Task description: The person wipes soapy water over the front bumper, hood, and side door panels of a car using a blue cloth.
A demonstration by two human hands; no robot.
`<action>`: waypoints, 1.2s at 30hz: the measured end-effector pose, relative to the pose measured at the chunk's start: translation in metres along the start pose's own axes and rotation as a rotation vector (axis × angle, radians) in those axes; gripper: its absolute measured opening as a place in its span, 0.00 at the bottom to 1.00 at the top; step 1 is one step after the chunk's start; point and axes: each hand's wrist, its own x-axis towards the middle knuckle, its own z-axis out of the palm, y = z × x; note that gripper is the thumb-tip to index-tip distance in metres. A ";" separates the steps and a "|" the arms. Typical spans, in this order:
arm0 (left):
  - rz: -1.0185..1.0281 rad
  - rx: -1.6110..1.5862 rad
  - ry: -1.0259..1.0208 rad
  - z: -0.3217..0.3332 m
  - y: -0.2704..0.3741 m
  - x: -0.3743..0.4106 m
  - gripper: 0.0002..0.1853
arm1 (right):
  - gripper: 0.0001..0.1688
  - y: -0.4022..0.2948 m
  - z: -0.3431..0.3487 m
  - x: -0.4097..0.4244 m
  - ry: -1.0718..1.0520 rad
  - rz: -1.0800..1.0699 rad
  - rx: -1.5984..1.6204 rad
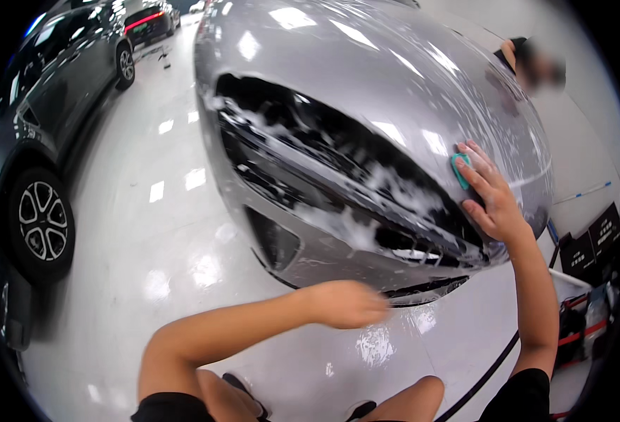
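My right hand [489, 198] lies on the wet silver-grey front panel of a car [363, 68], fingers spread over a small teal pad [462, 171] pressed against the surface. Beneath it runs a long black front trim and headlight section [336, 126], streaked with white foam [341, 224]. Lower down, my left hand [349, 305] hangs in front of the bumper [331, 264]. It is blurred, with the fingers turned away, and nothing shows in it. A dark triangular recess [274, 240] sits in the bumper's side.
A dark grey car [51, 116] stands at the left, another dark car [145, 26] farther back. Another person [526, 60] is beyond the panel. Black boxes [590, 242] and red-trimmed equipment [584, 332] are at right. A black hose [481, 377] crosses the glossy floor [130, 253].
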 end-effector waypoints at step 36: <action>-2.317 -0.826 0.605 -0.504 0.269 -0.631 0.41 | 0.39 -0.084 0.044 0.609 -0.030 0.456 -0.071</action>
